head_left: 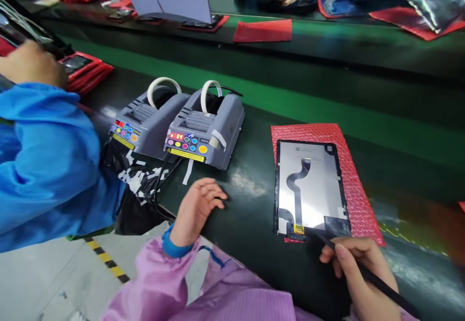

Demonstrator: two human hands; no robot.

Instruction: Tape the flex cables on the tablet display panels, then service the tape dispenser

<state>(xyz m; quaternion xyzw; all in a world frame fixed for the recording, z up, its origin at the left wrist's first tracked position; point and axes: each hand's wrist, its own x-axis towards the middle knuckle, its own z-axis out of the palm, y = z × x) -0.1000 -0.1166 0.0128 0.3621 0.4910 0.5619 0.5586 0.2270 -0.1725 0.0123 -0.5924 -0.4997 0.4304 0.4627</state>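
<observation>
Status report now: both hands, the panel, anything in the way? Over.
Left hand resting on table, holds nothing. Right hand grips black stick, tip at panel lower edge. Panel lies on red bubble wrap. Nothing in the way.

Open belt (250,200) left of panel (308,185), tape dispensers (203,132) beyond

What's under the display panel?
A red bubble-wrap sheet lies under the display panel, showing along its top and right edges. Whatever sits beneath the panel's middle is covered.
</observation>
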